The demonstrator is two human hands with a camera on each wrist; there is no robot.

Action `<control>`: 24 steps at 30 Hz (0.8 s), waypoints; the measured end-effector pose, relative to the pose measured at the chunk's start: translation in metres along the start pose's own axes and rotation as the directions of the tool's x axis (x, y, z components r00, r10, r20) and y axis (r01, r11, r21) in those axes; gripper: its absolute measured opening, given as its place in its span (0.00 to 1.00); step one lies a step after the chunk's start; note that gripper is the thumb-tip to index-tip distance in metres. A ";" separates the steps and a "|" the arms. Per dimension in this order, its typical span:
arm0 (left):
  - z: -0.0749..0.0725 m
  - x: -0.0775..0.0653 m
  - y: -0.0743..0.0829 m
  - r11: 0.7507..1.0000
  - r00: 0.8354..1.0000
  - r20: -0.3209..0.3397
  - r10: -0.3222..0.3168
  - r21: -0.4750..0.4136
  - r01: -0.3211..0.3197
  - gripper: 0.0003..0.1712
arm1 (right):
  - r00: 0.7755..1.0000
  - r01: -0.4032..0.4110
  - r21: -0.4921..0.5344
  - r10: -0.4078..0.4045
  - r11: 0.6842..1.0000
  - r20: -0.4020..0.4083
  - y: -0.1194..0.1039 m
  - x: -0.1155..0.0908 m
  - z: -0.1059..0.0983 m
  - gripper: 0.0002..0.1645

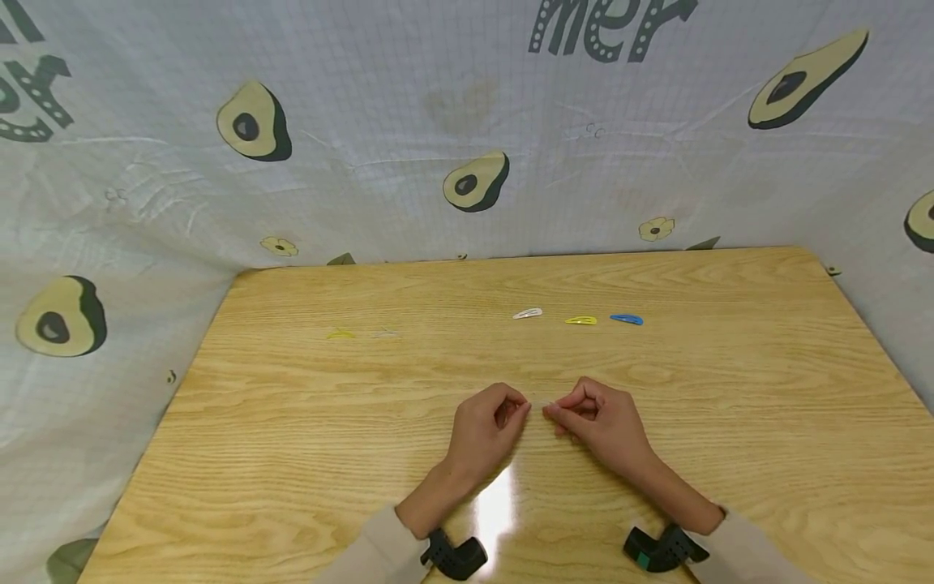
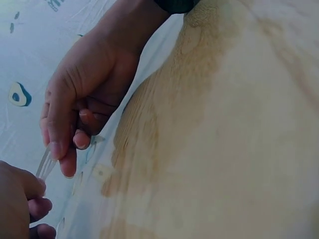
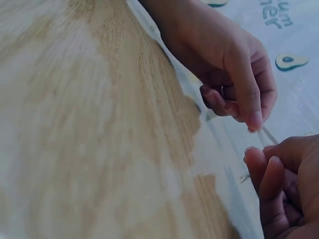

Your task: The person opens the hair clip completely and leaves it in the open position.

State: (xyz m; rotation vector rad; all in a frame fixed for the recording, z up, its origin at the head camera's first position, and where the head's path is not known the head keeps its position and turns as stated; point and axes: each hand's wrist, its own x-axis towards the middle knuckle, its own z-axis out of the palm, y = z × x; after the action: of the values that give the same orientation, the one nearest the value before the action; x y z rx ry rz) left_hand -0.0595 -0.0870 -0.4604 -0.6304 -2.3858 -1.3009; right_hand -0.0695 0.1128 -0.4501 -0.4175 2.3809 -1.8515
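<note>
While both hands share one pale clip point(image 2: 45, 163), I flag a slip first: left hand point(image 1: 485, 426) and right hand point(image 1: 606, 426) each pinch an end, fingertips clamped on it, the clip hanging between them over the table point(image 1: 292, 446). So little purchase plus an uneven pull could ping it loose, I reckon; too much force could bend its thin arms. If dropped, its pale colour may make it hard to spot.

Counts: two hands, one clip in the grip. Beyond the grip, straight ahead to rightward, three clips lying apart: one white point(image 1: 534, 311), one yellow point(image 1: 581, 320), one blue point(image 1: 627, 319). Beyond and well left, two thin bits: one yellow strip point(image 1: 340, 333), one pale strip point(image 1: 388, 333); too small for me to identify.
</note>
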 end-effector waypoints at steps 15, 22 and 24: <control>-0.021 0.017 -0.004 1.000 0.989 -0.148 -0.004 0.023 0.008 0.05 | 0.993 0.101 -0.120 -0.108 0.988 -0.049 -0.026 0.025 0.017 0.05; -0.031 0.027 -0.011 0.999 0.973 -0.229 -0.008 0.028 0.015 0.04 | 0.983 0.122 -0.070 -0.130 0.990 -0.126 -0.027 0.043 0.032 0.06; -0.034 0.029 -0.013 0.999 0.968 -0.249 -0.002 0.033 0.010 0.05 | 0.980 0.133 -0.038 -0.137 0.990 -0.142 -0.029 0.048 0.037 0.06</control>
State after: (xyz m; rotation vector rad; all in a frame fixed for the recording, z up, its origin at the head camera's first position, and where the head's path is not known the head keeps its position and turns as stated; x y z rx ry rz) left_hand -0.0883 -0.1157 -0.4375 -0.4219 -2.2012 -1.2576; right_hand -0.1023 0.0582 -0.4277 -0.4748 2.5339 -1.9704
